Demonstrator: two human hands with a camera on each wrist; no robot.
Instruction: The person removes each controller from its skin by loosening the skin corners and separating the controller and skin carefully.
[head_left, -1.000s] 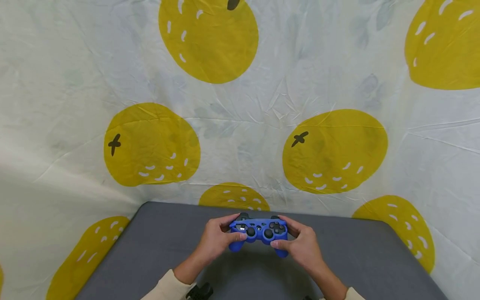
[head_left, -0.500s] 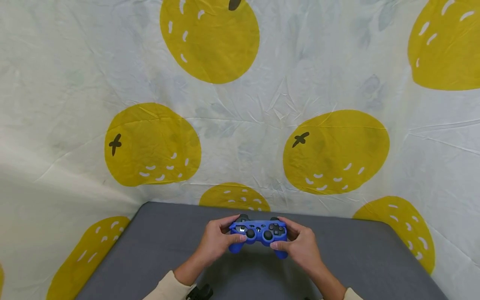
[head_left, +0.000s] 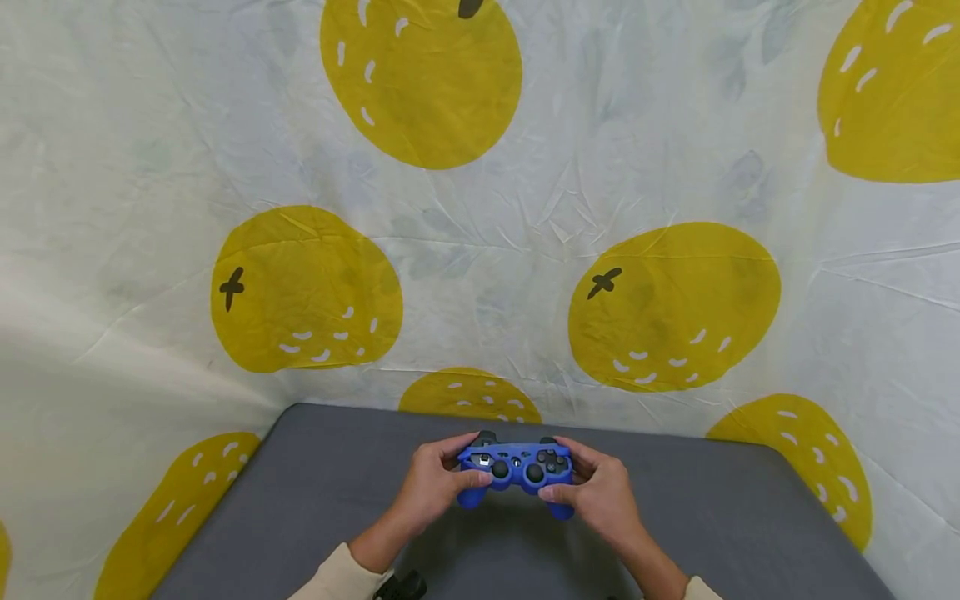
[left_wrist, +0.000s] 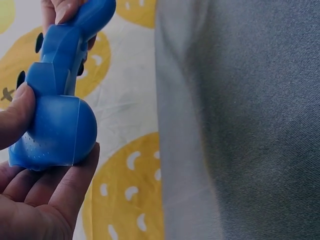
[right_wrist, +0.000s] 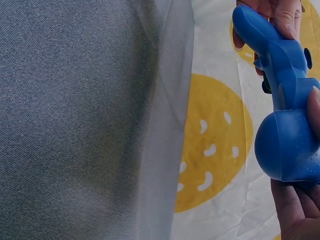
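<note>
Blue controller (head_left: 517, 472) between left grip (head_left: 431, 483) and right grip (head_left: 606, 493), both holding its ends.

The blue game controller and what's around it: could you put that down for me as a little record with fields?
Object: blue game controller
Left hand: grips the controller's left end
Right hand: grips its right end
Surface: grey cloth-covered table
Position: held up off the table
Backdrop: white cloth printed with yellow fruit
Clothing: pale sleeves
</note>
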